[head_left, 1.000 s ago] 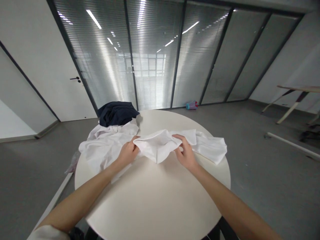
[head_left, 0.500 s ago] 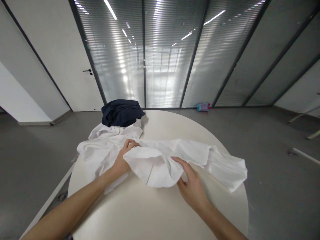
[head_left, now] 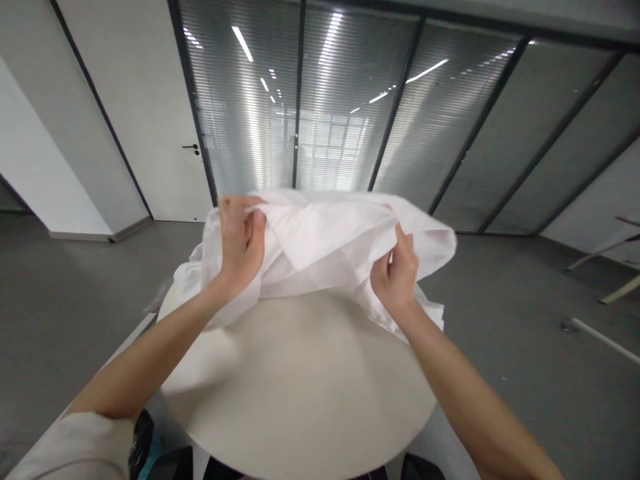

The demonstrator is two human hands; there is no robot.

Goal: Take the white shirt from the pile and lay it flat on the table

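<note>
1. Far left: a white door with a dark lever handle, and a grey floor running along its foot.
2. Near left: a pale sleeve around the upper part of the left arm, with a dark object just beside it, at the near edge of the round white surface.
3. Left of centre: the left hand, raised above the surface, fingers upright, pinching a gathered edge of the white cloth garment between thumb and fingers.
4. Centre: the garment, held up between both hands above the far part of the surface, sagging in loose folds, and a glass partition with slatted blinds beyond it.
5. Right of centre: the right hand, well apart from the left, pinching a fold between thumb and fingertips, with a loose end of cloth hanging below it near the surface's right edge.
6. Far right: a pale rod lying on the floor, and the splayed legs of a trestle table near the wall.
</note>
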